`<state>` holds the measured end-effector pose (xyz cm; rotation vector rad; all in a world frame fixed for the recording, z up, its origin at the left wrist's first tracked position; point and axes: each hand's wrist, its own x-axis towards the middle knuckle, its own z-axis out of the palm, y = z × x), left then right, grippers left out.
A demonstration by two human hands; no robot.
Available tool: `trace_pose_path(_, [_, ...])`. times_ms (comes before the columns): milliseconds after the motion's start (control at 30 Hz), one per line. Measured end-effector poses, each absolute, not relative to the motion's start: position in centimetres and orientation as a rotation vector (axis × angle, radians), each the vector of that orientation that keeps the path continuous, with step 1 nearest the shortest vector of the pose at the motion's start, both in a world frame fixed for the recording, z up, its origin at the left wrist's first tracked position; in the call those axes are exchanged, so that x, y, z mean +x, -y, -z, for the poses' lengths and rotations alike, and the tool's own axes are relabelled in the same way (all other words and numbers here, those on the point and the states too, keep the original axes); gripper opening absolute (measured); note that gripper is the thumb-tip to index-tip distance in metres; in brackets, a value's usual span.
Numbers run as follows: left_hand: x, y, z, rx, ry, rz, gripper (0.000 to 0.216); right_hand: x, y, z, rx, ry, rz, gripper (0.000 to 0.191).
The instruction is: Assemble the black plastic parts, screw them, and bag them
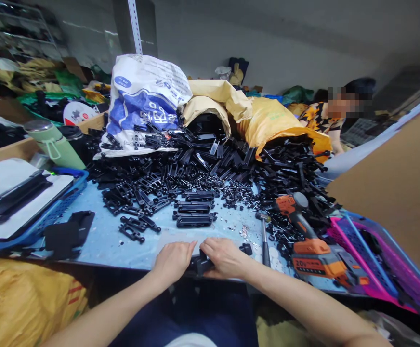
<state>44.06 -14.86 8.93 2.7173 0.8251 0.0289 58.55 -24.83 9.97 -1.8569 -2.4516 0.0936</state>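
Note:
At the near edge of the blue work surface, my right hand is closed over a black plastic part. My left hand is closed at the left side of the same part, its thumb up; its fingertips are mostly hidden. Just beyond the hands, several long black plastic arms lie stacked in rows. Loose black forked links lie to their left. A small hammer and an orange and black cordless drill lie to the right of my right hand.
Black parts spill from a white-blue sack, a paper sack and a yellow sack. Screws lie among them. A blue basket and green flask stand left, a pink basket right. Another person is behind.

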Motion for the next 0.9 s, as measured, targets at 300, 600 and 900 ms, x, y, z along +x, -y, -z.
trace_pose_path(300, [41.1,13.7,-10.9,2.747,-0.222,-0.355,0.058,61.6,28.5,-11.3,-1.579,2.216,-0.177,0.061])
trace_pose_path(600, [41.4,22.2,-11.7,1.89,-0.112,-1.062,0.061,52.0,27.7,-7.7,-1.127,1.343,-0.154,0.058])
trace_pose_path(900, [43.9,15.1,-5.3,2.95,-0.08,-0.888,0.044,64.7,20.8,-5.6,-2.145,1.527,0.153,0.033])
